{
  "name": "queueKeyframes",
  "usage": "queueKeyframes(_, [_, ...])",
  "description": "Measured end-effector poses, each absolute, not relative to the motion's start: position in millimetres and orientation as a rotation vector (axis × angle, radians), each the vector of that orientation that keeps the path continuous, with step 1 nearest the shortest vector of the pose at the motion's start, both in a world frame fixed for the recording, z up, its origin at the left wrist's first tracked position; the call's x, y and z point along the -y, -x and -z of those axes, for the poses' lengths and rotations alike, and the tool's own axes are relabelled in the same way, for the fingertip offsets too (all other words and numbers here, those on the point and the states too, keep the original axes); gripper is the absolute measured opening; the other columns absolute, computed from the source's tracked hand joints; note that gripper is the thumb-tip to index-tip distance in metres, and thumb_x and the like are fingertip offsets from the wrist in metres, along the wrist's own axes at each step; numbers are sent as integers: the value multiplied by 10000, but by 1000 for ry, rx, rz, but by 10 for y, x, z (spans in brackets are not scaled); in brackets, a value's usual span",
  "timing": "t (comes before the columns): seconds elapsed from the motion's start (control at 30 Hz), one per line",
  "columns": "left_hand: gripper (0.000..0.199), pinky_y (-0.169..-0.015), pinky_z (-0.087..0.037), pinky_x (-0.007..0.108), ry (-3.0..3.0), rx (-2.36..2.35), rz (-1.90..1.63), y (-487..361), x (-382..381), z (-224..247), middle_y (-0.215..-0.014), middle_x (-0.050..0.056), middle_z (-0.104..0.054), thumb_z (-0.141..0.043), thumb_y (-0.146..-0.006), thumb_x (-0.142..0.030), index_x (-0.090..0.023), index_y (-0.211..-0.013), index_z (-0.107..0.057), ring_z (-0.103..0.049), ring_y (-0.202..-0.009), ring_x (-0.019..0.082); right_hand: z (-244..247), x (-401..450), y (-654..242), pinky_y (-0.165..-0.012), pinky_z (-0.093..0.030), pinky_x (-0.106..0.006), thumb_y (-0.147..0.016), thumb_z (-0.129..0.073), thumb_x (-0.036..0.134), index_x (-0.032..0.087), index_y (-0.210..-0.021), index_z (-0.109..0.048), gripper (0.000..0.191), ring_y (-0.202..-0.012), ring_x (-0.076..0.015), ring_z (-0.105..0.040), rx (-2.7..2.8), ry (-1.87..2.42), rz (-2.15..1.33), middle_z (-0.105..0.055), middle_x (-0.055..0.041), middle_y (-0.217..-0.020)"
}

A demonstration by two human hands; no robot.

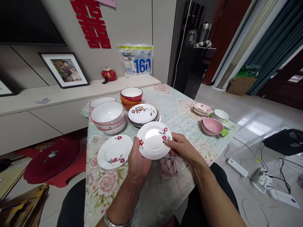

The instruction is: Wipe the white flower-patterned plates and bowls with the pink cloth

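A white plate with red flowers [152, 146] is held above the table's near part, tilted a little toward me. My left hand [138, 159] grips its left edge, thumb on top and fingers underneath. On the opposite edge, my right hand [181, 145] pinches the rim with the thumb on the face. Another red-flowered plate [111, 146] lies flat on the tablecloth, left of my left hand. Just beyond the held plate is a stack of brown-patterned plates [143, 113]. A crumpled pinkish-grey cloth [170, 167] rests below my right hand.
White red-rimmed bowls [107, 113] stand at the left, with red and orange bowls [131, 94] stacked behind. On the right side are pink leaf-shaped dishes [213, 126], small white bowls [220, 114] and spotted dishes [202, 108]. Power strips [236, 167] and cables lie on the floor.
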State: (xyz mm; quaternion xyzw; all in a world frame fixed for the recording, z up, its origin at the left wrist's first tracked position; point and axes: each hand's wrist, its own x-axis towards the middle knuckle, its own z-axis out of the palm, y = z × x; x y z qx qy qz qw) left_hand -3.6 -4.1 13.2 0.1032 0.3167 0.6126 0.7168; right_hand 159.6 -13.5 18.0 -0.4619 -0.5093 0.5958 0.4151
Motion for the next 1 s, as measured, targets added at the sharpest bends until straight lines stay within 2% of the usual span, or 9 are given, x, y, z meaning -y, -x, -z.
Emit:
queueKeyframes(0.1, [561,-1062,-478,485,-384,-552,-1241,14,114,-127,-1299,158,-689,-565,-918,-519,-163,-1351,-608,-617,-1244,330,-118,77,-1603,-362,-272,-164,-774,-769,429,167,-793,-625,299,-367,-51,-395,996,1111,-1491,-539,66,-482])
queueKeyframes(0.17, [596,-1080,-452,492,-517,-521,-1127,6,157,-71,-1377,139,-641,-697,-839,-492,-223,-1362,-597,-613,-1250,323,-82,7,-1660,-335,-304,-156,-740,-798,404,154,-785,-622,310,-346,-50,-405,809,1088,-1423,-546,58,-478])
queueKeyframes(0.23, [605,-1112,-410,485,-633,-611,-999,6,185,27,-1385,144,-635,-782,-783,-431,-231,-1331,-622,-621,-1237,312,-52,-81,-1748,-326,-357,-157,-724,-812,359,147,-775,-608,299,-341,-60,-438,629,1108,-1305,-557,47,-471])
queueKeyframes(0.4, [489,-1145,-363,435,-1008,-634,-830,31,196,255,-1382,167,-634,-760,-818,-429,-206,-1248,-690,-539,-1337,304,15,-319,-2037,-353,-483,-165,-772,-768,221,161,-835,-560,226,-378,-93,-546,394,1205,-1105,-603,37,-509])
queueKeyframes(0.57, [419,-1121,-389,425,-1067,-679,-821,32,199,255,-1329,151,-670,-737,-839,-411,-219,-1210,-710,-576,-1291,292,81,-497,-2242,-399,-555,-186,-866,-642,127,159,-880,-536,112,-417,-103,-596,287,1254,-1018,-600,43,-525])
queueKeyframes(0.87, [351,-1074,-426,414,-1022,-719,-859,-10,222,183,-1230,154,-720,-766,-800,-371,-205,-1109,-751,-634,-1197,291,123,-593,-2275,-458,-592,-206,-870,-620,140,195,-888,-499,134,-454,-88,-591,230,1274,-910,-574,68,-564])
queueKeyframes(1.0, [348,-1050,-440,397,-1051,-716,-845,5,216,185,-1237,149,-717,-755,-812,-375,-203,-1114,-740,-632,-1201,282,182,-492,-2205,-493,-592,-219,-796,-680,184,194,-986,-520,248,-488,-91,-583,299,1279,-825,-562,80,-587])
